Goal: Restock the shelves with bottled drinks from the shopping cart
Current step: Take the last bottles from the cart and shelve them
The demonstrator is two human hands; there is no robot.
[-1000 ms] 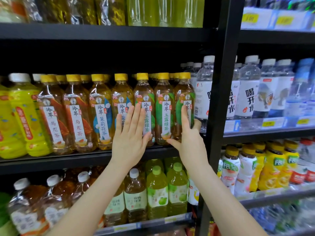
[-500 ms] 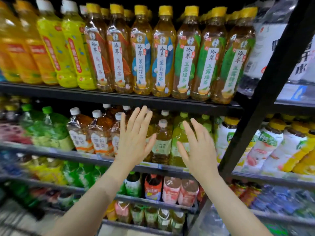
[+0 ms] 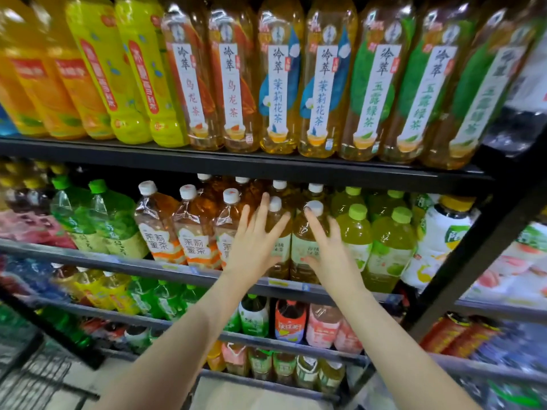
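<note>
Both hands are spread wide and hold nothing: the left hand (image 3: 253,247) and right hand (image 3: 331,250) lie flat against two white-capped tea bottles (image 3: 307,247) at the front of the middle shelf (image 3: 165,269). The step looks like squaring up this row. Press evenly low on the bodies, not the caps, so they slide back upright. The cart (image 3: 32,377) shows at lower left.

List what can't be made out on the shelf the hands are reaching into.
- Head view: the left hand covers most of one white-capped tea bottle's label.
- The right hand hides part of the next bottle's label.
- Whether the fingers touch the bottles is unclear.
- Rear-row bottles: only caps show.
- Price tags: blurred.
</note>
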